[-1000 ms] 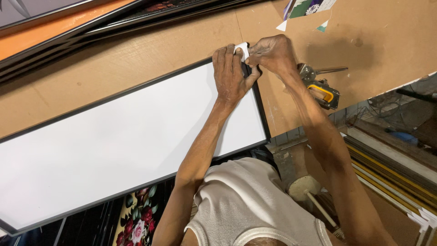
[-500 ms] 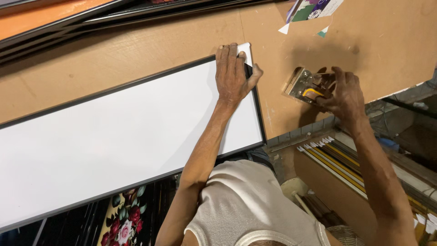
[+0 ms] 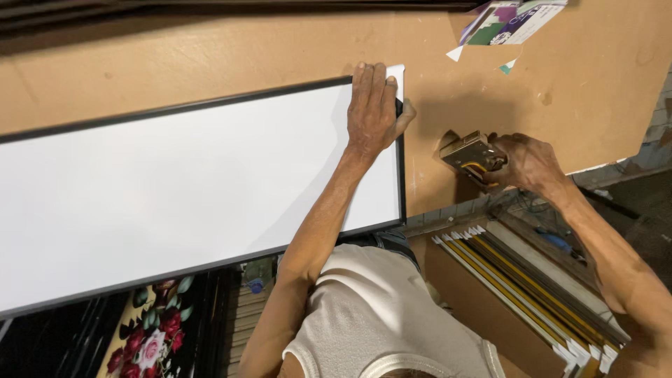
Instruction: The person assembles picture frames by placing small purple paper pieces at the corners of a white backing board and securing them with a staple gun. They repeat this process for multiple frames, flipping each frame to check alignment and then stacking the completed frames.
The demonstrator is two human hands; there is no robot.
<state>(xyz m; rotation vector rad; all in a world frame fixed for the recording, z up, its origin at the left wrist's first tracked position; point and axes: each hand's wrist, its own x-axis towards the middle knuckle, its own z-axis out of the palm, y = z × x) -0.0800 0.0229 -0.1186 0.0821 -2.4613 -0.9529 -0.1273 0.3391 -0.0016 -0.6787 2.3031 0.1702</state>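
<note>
A long white panel in a thin black frame lies on a brown board tabletop. My left hand presses flat on the panel's far right corner, where a small white corner piece sticks out past the frame. My right hand grips a metal staple gun with yellow parts, held just above the table's near edge, to the right of the frame.
Colourful printed cards and paper scraps lie at the table's far right. Long frame mouldings are stacked below the table at right. A floral picture stands under the panel's near edge. Dark mouldings run along the far edge.
My right hand left the frame corner, went right to the staple gun and took hold of it, and now lifts it. My left hand stays pressed on the corner.
</note>
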